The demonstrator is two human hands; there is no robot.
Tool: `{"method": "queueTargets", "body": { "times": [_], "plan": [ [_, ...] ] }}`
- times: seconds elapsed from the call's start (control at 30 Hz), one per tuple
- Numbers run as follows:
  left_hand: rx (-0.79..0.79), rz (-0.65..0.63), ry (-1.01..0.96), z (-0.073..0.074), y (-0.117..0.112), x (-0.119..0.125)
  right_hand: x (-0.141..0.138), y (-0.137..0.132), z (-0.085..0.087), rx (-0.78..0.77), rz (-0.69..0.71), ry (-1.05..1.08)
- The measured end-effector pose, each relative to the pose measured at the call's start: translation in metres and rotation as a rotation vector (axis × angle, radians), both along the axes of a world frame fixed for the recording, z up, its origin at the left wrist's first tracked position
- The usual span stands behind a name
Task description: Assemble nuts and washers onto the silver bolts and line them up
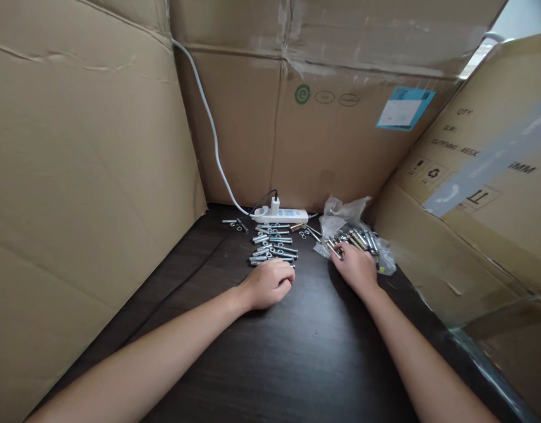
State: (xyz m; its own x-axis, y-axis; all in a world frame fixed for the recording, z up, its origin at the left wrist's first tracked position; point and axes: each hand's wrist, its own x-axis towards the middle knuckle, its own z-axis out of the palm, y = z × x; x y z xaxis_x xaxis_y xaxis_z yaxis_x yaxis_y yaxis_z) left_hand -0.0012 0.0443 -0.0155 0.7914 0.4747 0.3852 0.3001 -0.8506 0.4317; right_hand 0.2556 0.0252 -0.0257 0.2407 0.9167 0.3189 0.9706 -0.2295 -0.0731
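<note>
Several silver bolts point(274, 242) lie in a neat row on the dark table point(305, 352). My left hand point(269, 283) rests curled at the near end of that row, its fingers closed beside the nearest bolt. My right hand point(355, 265) reaches into a clear plastic bag point(347, 220) that lies open on the table with more bolts point(362, 239) spilling from it; its fingertips pinch at a bolt at the bag's near left edge. What the fingers hold is hard to make out.
A white power strip point(281, 215) with a plugged charger lies behind the bolts, its white cable point(208, 117) running up the cardboard. Tall cardboard walls point(85, 164) enclose the table on the left, back and right. A few loose washers point(303, 234) lie between the row and the bag.
</note>
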Motion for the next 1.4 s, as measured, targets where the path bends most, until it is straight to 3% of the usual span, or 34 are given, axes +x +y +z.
{"method": "queueTargets", "body": {
  "times": [0.37,0.47,0.7,0.83,1.17,1.4],
  "plan": [
    [0.027,-0.026,0.024,0.0,-0.004,0.0,0.004,-0.003,0.011,-0.206,-0.204,-0.007],
    [0.025,-0.025,0.031,0.0,-0.003,-0.001,0.004,-0.004,0.01,-0.194,-0.193,-0.021],
    [0.019,-0.022,0.055,0.0,-0.003,-0.001,0.007,-0.002,0.007,0.007,-0.014,-0.09],
    [0.021,-0.021,0.055,0.0,-0.003,-0.001,0.006,-0.002,0.006,0.018,0.033,-0.088],
    [-0.01,-0.016,0.081,0.002,-0.003,-0.002,-0.002,-0.003,0.016,-0.202,-0.149,-0.009],
    [0.004,-0.029,0.098,0.001,-0.003,-0.002,-0.003,-0.004,0.011,-0.187,-0.136,-0.031]
  ]
}}
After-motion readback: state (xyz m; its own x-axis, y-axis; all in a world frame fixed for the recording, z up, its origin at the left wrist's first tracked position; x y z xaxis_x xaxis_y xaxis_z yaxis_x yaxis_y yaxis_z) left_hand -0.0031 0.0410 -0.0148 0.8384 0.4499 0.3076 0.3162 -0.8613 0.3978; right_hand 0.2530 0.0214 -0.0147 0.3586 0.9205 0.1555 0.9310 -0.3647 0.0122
